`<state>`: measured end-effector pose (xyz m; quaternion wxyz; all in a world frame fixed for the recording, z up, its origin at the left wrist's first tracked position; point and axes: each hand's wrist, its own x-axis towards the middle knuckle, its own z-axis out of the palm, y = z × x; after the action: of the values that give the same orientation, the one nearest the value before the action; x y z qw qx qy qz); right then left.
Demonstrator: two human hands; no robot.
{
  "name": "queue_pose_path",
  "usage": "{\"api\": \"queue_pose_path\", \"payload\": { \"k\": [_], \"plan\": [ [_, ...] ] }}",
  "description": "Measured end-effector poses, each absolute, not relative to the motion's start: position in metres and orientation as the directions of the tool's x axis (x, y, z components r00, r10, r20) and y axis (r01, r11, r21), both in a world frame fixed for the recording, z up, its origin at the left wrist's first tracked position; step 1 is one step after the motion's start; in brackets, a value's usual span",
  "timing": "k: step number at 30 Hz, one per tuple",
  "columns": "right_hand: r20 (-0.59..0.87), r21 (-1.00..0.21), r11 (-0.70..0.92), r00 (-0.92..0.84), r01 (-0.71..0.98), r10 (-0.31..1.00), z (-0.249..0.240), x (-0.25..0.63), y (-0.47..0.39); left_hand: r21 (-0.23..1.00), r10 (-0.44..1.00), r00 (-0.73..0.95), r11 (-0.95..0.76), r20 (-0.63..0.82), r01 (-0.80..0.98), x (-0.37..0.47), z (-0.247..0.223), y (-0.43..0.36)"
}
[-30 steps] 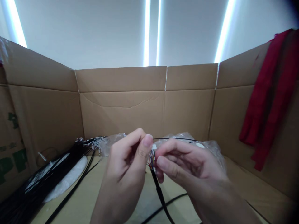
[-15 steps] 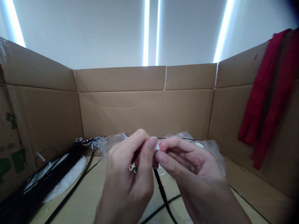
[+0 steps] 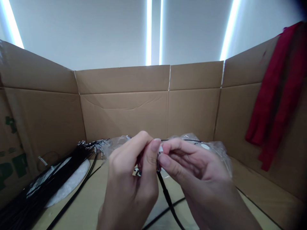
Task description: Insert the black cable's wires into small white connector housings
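Observation:
My left hand (image 3: 134, 175) and my right hand (image 3: 194, 172) meet at the middle of the view, both closed in a pinch with thumb tips nearly touching. Between the fingertips shows a small white connector (image 3: 161, 149), held at the end of a black cable (image 3: 166, 195). Thin coloured wires seem to run just below it, mostly covered by the fingers. The cable hangs down from the pinch and crosses another black cable (image 3: 158, 217). A small black-and-white patterned bit peeks out under my left fingers; what it belongs to is hidden.
A thick bundle of black cables (image 3: 57, 172) with connector ends lies at left, over a white oval piece (image 3: 69, 188). Clear plastic bags (image 3: 220, 156) lie behind my hands. Cardboard walls (image 3: 124, 108) surround the table (image 3: 79, 210); red cloth (image 3: 271, 95) hangs at right.
The view has shifted slightly. My hands keep nearly the same pinch, and a bit more of the white connector shows between the fingertips.

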<state>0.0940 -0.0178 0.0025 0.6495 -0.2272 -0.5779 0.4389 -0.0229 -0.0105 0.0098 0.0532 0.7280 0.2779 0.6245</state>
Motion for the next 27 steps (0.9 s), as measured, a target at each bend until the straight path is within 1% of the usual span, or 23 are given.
{"api": "queue_pose_path", "payload": {
  "k": [3,10,14,17,20,22,24,27],
  "plan": [
    [0.548,-0.805,0.508,-0.055,-0.305,0.835,0.004,0.094,-0.018,0.417,0.468,0.079,-0.842,0.88,0.341,-0.024,0.009,-0.01],
    [0.505,-0.824,0.436,-0.124,-0.361,0.854,0.002,0.096,-0.019,0.395,0.446,0.065,-0.844,0.893,0.362,-0.021,0.008,-0.012],
    [0.45,-0.859,0.385,-0.142,-0.338,0.881,0.003,0.096,-0.022,0.46,0.487,0.036,-0.844,0.873,0.275,-0.018,0.007,-0.012],
    [0.439,-0.857,0.363,-0.149,-0.365,0.886,0.005,0.096,-0.026,0.495,0.513,0.074,-0.851,0.855,0.173,-0.019,0.006,-0.012],
    [0.453,-0.836,0.357,-0.159,-0.416,0.877,0.007,0.097,-0.028,0.496,0.514,0.128,-0.855,0.848,0.15,-0.022,0.006,-0.014],
    [0.461,-0.829,0.356,-0.167,-0.431,0.871,0.007,0.099,-0.028,0.488,0.514,0.164,-0.855,0.842,0.174,-0.024,0.006,-0.015],
    [0.476,-0.821,0.361,-0.182,-0.441,0.86,0.005,0.1,-0.027,0.447,0.488,0.194,-0.867,0.851,0.22,-0.025,0.006,-0.015],
    [0.481,-0.818,0.361,-0.188,-0.449,0.856,0.004,0.1,-0.027,0.363,0.422,0.152,-0.88,0.894,0.307,-0.024,0.005,-0.016]
  ]
}}
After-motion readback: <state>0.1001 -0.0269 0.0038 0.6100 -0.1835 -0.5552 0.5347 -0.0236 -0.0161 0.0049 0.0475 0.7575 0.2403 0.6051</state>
